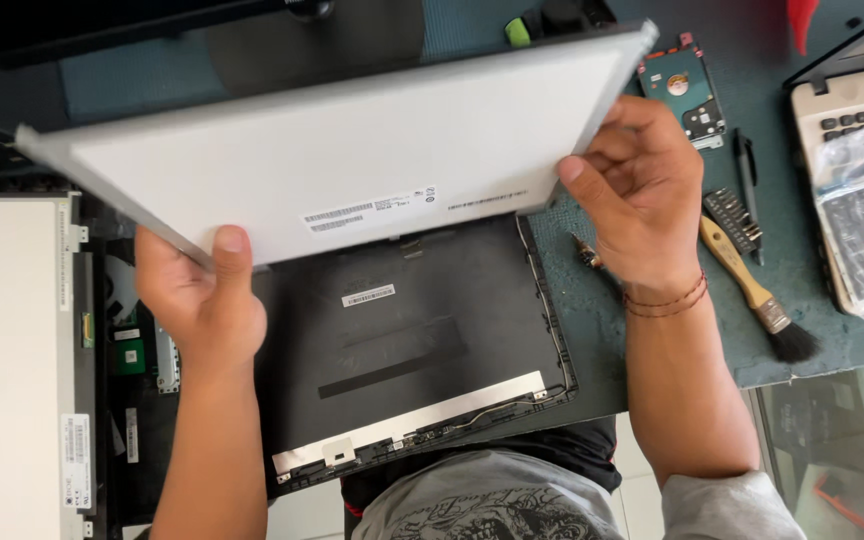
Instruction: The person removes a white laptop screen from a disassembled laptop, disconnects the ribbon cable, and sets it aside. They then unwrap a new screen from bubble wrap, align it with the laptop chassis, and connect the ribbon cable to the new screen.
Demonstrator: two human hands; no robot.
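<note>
Both hands grip the grey display panel (352, 160) by its edges, left hand (202, 300) near corner, right hand (642, 190) far side, holding it tilted above the black laptop lid shell (422, 350) on the bench (812, 330), calling for steady support.

Teal-topped workbench (602, 330) in bright light; pale tiled floor (302, 510) below.

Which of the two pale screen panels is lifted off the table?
The wide screen panel, gripped by the left hand and right hand; the other panel lies flat at left.
</note>
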